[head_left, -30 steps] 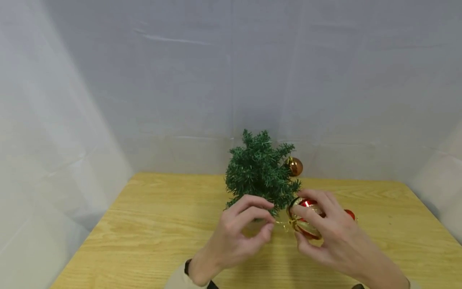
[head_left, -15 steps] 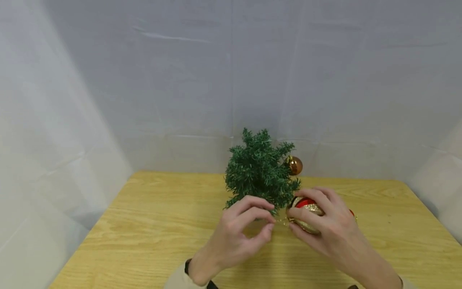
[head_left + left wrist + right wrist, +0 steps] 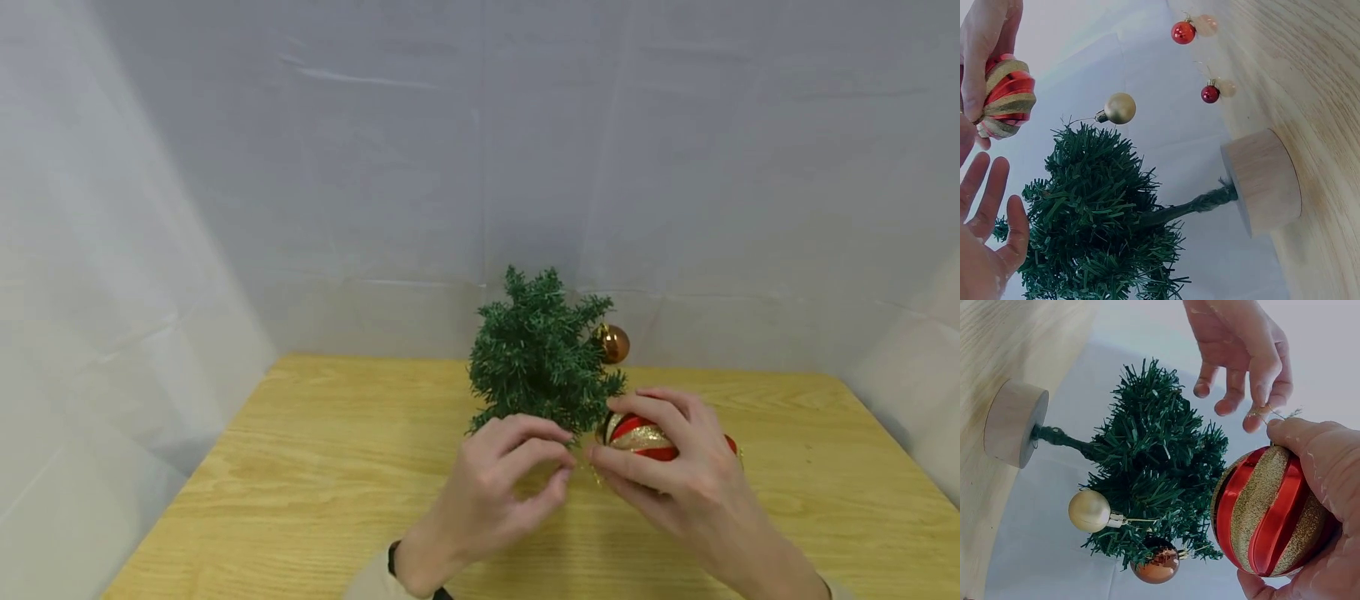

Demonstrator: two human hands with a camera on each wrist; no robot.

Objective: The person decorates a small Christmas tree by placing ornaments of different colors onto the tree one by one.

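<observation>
A red bauble (image 3: 647,440) with gold glitter stripes sits in my right hand (image 3: 697,492), whose fingers and thumb wrap round its sides. In the right wrist view the bauble (image 3: 1260,515) fills much of the lower right, with the right thumb near its top. My left hand (image 3: 495,496) pinches the thin gold hanging cord (image 3: 1264,412) between thumb and forefinger. Both hands are in front of the small green artificial Christmas tree (image 3: 536,350), close to its lower branches. The left wrist view shows the striped bauble (image 3: 1009,94) held above the table.
A copper-brown bauble (image 3: 616,343) and a pale gold bauble (image 3: 1089,511) hang at the tree's right side. Small red baubles (image 3: 1183,32) lie on the wooden table (image 3: 300,458) to the right. The tree stands on a round wooden base (image 3: 1266,181). Pale sheeting (image 3: 375,208) rises behind.
My right hand has turned the striped bauble, so different stripes face up. Its thumb and forefinger have moved left, closer to the left hand. The left hand has hardly moved.
</observation>
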